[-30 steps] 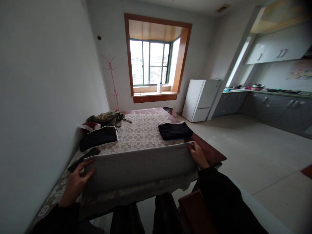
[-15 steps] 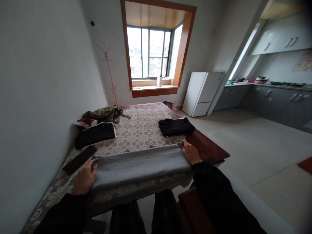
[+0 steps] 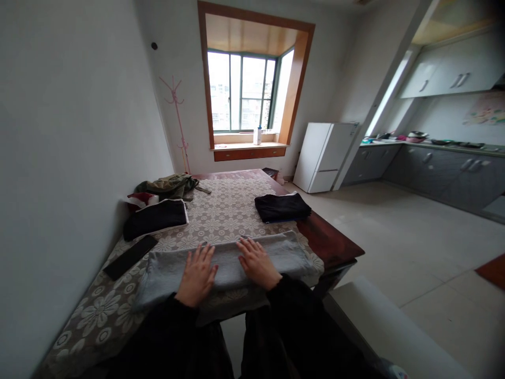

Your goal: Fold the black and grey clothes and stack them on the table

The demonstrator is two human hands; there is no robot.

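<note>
Grey knitted cloth, folded into a long band [image 3: 272,251], lying across the near edge of the bench [image 3: 333,243], over the beige lace tablecloth with flower pattern [image 3: 229,210]. Left hand [image 3: 197,275] pressed flat on the band, fingers spread wide toward 12 o'clock, holding nothing. Right hand [image 3: 256,263] flat beside it at 3 o'clock, fingers likewise splayed, palm down on the same cloth, nothing gripped. Both hands near each other at the middle of the band, black sleeves behind them.

At 10 o'clock from the left hand, just off the cloth's end, a flat black rectangular slab [image 3: 130,257]. Farther at 11 o'clock, a folded black garment with white edge [image 3: 155,218], with a rumpled olive-green jacket [image 3: 168,186] beyond it against the wall. At 1 o'clock from the right hand, a folded black garment [image 3: 282,207] near the bench's right edge, apart from the grey band.
</note>
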